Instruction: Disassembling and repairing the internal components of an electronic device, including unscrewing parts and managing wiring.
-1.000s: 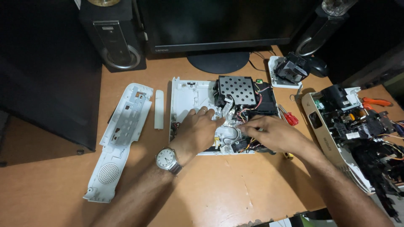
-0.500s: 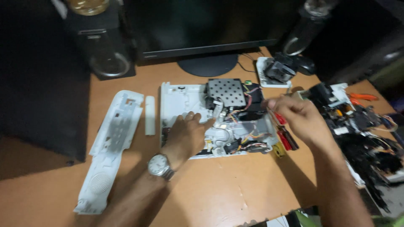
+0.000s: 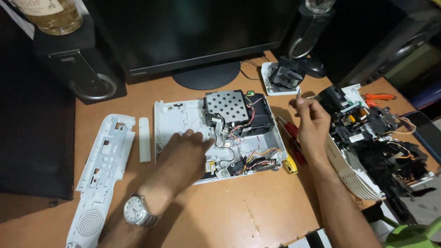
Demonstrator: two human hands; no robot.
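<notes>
Opened white device chassis (image 3: 183,120) lies flat on the wooden desk (image 3: 239,216), just in front of the monitor stand (image 3: 206,76), with its perforated metal shield (image 3: 226,105), wiring and small boards exposed. The left hand (image 3: 183,158) rests palm-down on the chassis's near-left part, fingers spread, gripping nothing. The right hand (image 3: 312,124) is lifted beside the chassis's right edge, its fingers pinched on a small pale part (image 3: 298,93) too tiny to identify. Judging by the layout, disassembly looks well along: a white cover panel (image 3: 103,170) and narrow white strip (image 3: 144,139) lie apart at left, while shield and wiring remain mounted. Red-handled screwdrivers (image 3: 291,138) lie under the right hand.
</notes>
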